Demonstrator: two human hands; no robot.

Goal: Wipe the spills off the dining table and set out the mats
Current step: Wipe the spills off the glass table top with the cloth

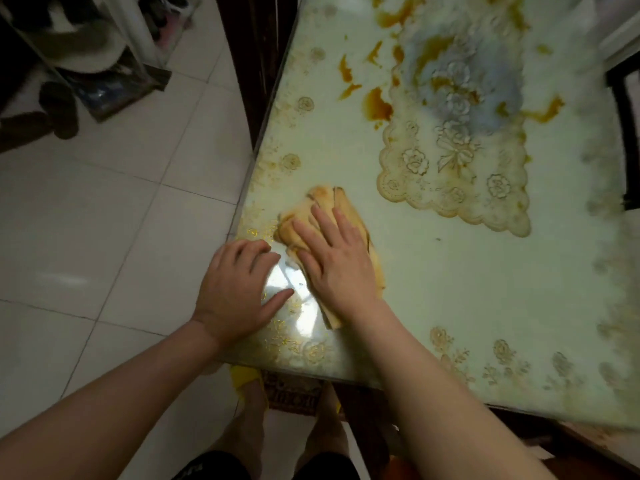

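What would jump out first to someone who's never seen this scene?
The orange-brown spills smeared over the far part of the dining table, beside and across the floral mat. Next, the right hand pressed flat on a stained cloth near the table's near left corner, with the left hand resting on the tabletop just beside it.

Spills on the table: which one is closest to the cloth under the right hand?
The dark orange puddle at the lace mat's far-left corner. The other spills lie farther up the table from the cloth the right hand presses.
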